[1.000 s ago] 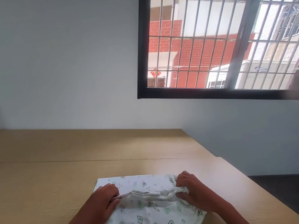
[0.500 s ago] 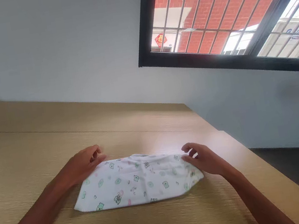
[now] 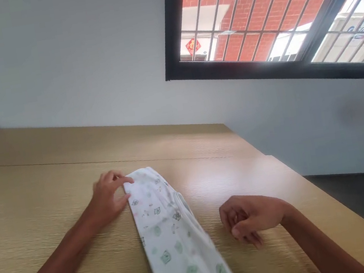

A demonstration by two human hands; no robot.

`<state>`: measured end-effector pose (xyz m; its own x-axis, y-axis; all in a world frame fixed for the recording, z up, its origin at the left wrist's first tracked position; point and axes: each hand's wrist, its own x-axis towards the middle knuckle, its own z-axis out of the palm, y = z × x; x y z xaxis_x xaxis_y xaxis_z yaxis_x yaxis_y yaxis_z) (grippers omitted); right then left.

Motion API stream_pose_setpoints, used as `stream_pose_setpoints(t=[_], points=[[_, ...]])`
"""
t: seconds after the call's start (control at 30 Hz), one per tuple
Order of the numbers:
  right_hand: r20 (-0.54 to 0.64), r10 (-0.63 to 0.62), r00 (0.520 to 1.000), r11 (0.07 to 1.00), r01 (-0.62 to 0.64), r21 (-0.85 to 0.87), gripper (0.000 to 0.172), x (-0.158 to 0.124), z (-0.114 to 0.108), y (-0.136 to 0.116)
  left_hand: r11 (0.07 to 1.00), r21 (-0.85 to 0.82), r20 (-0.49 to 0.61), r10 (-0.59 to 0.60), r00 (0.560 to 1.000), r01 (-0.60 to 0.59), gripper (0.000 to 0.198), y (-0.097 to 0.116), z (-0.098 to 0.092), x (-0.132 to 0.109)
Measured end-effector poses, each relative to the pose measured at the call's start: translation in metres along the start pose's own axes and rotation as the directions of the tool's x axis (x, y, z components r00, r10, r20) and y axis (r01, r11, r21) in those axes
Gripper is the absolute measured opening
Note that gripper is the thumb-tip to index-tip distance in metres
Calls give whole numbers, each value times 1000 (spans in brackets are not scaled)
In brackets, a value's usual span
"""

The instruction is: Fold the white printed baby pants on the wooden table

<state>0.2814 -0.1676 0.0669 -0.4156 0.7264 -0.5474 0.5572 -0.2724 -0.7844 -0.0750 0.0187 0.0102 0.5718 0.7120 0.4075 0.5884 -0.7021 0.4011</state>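
Note:
A white baby shirt point(image 3: 167, 230) printed with small green and grey animal figures lies folded into a long strip, slanting from the upper middle down past the bottom edge of the view. Its neckline point(image 3: 183, 202) shows along the right-hand edge. At the strip's upper left corner is my left hand point(image 3: 109, 195), the index fingertip resting on the cloth and the thumb apart from it, by the edge. My right hand point(image 3: 253, 214) hovers over the table to the right of the shirt, empty, its fingers loosely bent and slightly blurred. The shirt's lower end is out of view.
Everything rests on a light wood-grain table point(image 3: 55, 183) with a thin seam running across it. Behind it stands a pale wall point(image 3: 64, 58) with a dark-framed, barred window point(image 3: 239, 65). On the right, the table's edge drops off toward a dark floor point(image 3: 356, 206).
The shirt, which lay crosswise between both hands, has turned clockwise so it points toward me. My right hand has come off it and moved slightly nearer; my left remains at its far left corner.

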Motion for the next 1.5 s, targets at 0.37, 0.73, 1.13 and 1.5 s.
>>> stream_pose_setpoints(t=[0.37,0.73,1.13,1.5], points=[[-483,-498,720,844,273,-462,47,56,57,-13,943,-311,491,269,829,-122,71,62,16,-20],[-493,-490,719,852,514,-99,21,48,60,-17,591,-729,533,172,829,345,32,80,2,-28],[-809,-35,587,952,266,152,34,54,42,-11,309,-845,337,-327,883,437,22,71,23,-14],[-485,-501,717,805,180,-565,27,45,60,-23,880,-473,439,282,853,-47,37,82,17,-30]])
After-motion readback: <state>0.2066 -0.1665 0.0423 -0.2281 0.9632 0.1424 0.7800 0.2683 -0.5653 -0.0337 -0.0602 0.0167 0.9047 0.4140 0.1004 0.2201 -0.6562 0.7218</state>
